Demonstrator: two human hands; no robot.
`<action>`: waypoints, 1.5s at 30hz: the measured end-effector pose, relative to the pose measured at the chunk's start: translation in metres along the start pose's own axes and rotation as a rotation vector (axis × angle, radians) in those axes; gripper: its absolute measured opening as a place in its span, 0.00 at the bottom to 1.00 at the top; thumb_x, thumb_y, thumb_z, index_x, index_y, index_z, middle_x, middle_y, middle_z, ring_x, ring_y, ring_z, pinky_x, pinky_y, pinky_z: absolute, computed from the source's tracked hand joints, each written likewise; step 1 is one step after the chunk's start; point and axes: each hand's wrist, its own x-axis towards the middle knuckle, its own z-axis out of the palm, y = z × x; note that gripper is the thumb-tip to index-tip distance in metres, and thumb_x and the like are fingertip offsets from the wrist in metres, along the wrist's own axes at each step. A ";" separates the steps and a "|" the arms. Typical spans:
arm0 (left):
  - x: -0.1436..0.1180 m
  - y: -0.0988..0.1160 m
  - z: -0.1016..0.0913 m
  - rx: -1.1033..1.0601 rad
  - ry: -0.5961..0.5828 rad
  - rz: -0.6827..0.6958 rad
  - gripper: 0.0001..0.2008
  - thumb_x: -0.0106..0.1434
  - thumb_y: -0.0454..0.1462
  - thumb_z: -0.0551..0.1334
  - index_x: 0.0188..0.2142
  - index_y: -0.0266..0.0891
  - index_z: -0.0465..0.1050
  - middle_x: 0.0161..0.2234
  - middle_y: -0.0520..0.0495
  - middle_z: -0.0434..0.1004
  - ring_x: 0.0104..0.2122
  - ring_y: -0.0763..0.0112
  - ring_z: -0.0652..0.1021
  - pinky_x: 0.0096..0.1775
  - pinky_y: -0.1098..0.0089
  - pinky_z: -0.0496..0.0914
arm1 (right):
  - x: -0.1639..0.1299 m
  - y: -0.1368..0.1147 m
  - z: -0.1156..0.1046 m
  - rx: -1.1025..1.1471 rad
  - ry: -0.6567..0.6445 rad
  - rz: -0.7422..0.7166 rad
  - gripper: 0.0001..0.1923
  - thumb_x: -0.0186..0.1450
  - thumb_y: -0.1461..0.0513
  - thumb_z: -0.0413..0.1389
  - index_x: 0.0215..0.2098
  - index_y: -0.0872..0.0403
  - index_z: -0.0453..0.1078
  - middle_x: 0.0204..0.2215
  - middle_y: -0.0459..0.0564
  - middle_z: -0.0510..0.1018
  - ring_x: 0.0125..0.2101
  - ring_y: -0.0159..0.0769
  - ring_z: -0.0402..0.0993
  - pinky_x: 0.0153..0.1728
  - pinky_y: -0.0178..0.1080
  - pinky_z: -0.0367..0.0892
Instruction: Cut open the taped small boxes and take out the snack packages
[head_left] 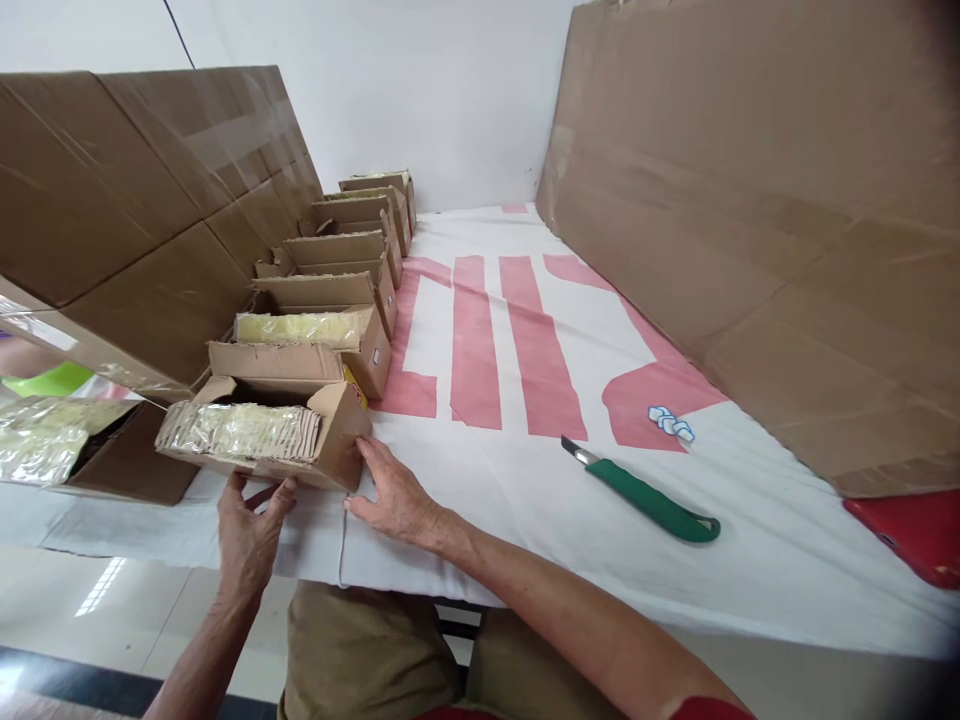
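Two hands (pixel 322 515); seven boxes (pixel 262 430)

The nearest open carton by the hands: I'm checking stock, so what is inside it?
The nearest carton, touched by the left hand and right hand, holds a shiny foil-wrapped pack filling its top. Anything beneath that pack is covered.

We see bare left hand (pixel 251 530) and right hand (pixel 394 495), forearms uncovered, no rings or watch visible. Khaki-brown trousers at the lap, a red sleeve edge at our right upper arm.
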 end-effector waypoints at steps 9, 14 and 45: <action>0.032 -0.006 0.019 0.018 0.007 0.062 0.38 0.52 0.58 0.71 0.54 0.35 0.72 0.51 0.35 0.77 0.40 0.53 0.83 0.44 0.52 0.80 | 0.026 -0.002 -0.019 -0.034 0.010 0.052 0.45 0.61 0.60 0.64 0.73 0.60 0.54 0.70 0.66 0.63 0.69 0.54 0.62 0.69 0.54 0.61; 0.050 -0.003 0.034 0.020 0.052 0.061 0.38 0.51 0.57 0.72 0.53 0.33 0.73 0.48 0.36 0.76 0.41 0.52 0.82 0.49 0.49 0.79 | 0.046 0.004 -0.029 -0.057 0.058 0.071 0.40 0.61 0.60 0.62 0.69 0.59 0.58 0.65 0.66 0.69 0.63 0.55 0.70 0.64 0.58 0.68; 0.023 -0.035 0.045 0.206 0.154 -0.021 0.37 0.59 0.52 0.65 0.64 0.38 0.66 0.49 0.37 0.78 0.42 0.52 0.82 0.44 0.53 0.76 | 0.268 0.082 -0.181 0.004 0.603 0.154 0.11 0.65 0.65 0.55 0.41 0.51 0.79 0.40 0.45 0.85 0.44 0.37 0.81 0.50 0.42 0.76</action>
